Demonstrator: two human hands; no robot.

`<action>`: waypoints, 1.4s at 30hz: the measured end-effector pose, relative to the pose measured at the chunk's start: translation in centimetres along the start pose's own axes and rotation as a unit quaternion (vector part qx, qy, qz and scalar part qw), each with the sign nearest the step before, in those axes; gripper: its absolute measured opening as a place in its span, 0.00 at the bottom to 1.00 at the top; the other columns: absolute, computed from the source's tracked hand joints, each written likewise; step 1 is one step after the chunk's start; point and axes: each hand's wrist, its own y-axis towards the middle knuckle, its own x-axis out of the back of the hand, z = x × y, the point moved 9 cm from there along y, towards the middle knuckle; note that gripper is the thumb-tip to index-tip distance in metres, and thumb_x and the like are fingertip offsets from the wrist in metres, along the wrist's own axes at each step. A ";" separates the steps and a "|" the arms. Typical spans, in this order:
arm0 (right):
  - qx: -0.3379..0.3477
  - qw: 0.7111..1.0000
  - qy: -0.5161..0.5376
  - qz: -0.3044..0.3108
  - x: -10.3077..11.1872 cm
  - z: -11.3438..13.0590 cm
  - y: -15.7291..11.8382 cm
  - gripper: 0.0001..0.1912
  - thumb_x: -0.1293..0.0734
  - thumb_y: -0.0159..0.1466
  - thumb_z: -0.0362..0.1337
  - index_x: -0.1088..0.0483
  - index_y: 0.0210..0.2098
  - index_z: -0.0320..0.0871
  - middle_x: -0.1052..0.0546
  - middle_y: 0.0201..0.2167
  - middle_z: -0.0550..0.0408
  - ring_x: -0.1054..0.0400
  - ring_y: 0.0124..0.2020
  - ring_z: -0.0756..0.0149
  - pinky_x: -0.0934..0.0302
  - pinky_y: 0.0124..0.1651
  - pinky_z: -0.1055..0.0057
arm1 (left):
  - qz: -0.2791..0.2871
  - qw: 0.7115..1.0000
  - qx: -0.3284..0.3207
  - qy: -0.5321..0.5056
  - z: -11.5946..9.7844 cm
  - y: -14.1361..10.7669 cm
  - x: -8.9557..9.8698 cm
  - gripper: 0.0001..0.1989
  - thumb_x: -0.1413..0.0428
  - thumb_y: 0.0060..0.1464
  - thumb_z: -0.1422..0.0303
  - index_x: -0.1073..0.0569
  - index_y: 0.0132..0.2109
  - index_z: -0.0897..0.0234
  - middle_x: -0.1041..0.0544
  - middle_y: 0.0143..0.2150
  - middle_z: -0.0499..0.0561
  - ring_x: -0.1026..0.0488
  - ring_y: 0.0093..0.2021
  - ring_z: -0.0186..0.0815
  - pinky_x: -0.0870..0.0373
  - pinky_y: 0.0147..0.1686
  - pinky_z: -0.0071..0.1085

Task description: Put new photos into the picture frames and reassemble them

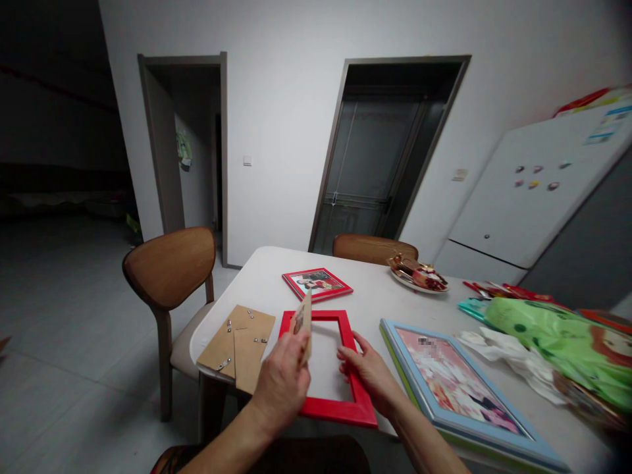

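My left hand (282, 374) is closed on a photo (301, 322) that stands nearly edge-on to me. It is above the left side of a red picture frame (340, 411), which lies near the table's front edge with an open middle. My right hand (370, 374) grips the frame's right bar, its fingers bent over into the opening. Left of the frame lies a brown backing board (254, 329) with small metal clips. Part of that board is hidden behind my left hand.
Farther back on the white table (266, 270) lies another red framed picture (318, 283). On the right are a blue framed picture (459, 382), crumpled tissues (513, 359), a green bag (557, 336) and a plate (419, 276) of items. Wooden chairs (170, 266) flank the table.
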 end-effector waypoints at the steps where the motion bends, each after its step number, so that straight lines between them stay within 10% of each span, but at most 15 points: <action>1: 0.007 0.999 -0.048 -0.013 0.6 -0.2 0.5 0.38 0.35 0.48 0.37 0.54 0.55 0.40 0.31 0.19 0.60 0.39 0.15 0.73 0.46 0.18 0.77 | -0.030 0.999 0.030 -0.003 1.3 0.0 1.2 0.24 0.56 0.41 0.80 0.41 0.49 0.64 0.32 0.39 0.53 0.34 0.40 0.36 0.36 0.41 0.35; 8: 0.098 0.907 -0.398 -0.091 3.4 -0.3 2.2 0.26 0.42 0.51 0.39 0.40 0.49 0.36 0.29 0.22 0.55 0.35 0.24 0.67 0.45 0.28 0.74 | -0.040 0.979 0.198 0.021 9.6 -3.3 4.0 0.20 0.54 0.45 0.74 0.40 0.49 0.66 0.33 0.47 0.54 0.36 0.48 0.37 0.40 0.46 0.34; 16: 0.131 0.833 -0.528 -0.097 2.9 0.2 1.7 0.24 0.43 0.53 0.41 0.38 0.47 0.38 0.26 0.32 0.48 0.33 0.32 0.62 0.45 0.35 0.71 | 0.065 0.970 0.170 0.158 9.6 -4.7 3.1 0.16 0.53 0.48 0.66 0.36 0.46 0.64 0.30 0.43 0.54 0.35 0.44 0.39 0.40 0.43 0.34; 33: 0.239 0.796 -0.546 -0.101 1.0 1.8 0.1 0.18 0.43 0.54 0.37 0.35 0.42 0.36 0.32 0.41 0.45 0.39 0.43 0.61 0.49 0.47 0.68 | 0.142 0.972 0.039 0.181 6.5 -4.6 -1.0 0.25 0.50 0.41 0.73 0.38 0.50 0.63 0.41 0.55 0.57 0.47 0.55 0.43 0.52 0.54 0.43; 42: 0.284 0.858 -0.428 0.006 -4.6 1.7 -1.8 0.16 0.41 0.53 0.35 0.32 0.39 0.39 0.31 0.40 0.47 0.39 0.43 0.62 0.47 0.48 0.68 | 0.167 0.967 -0.004 0.192 5.7 -4.5 -2.0 0.25 0.54 0.42 0.77 0.38 0.51 0.62 0.37 0.52 0.55 0.43 0.53 0.41 0.48 0.53 0.41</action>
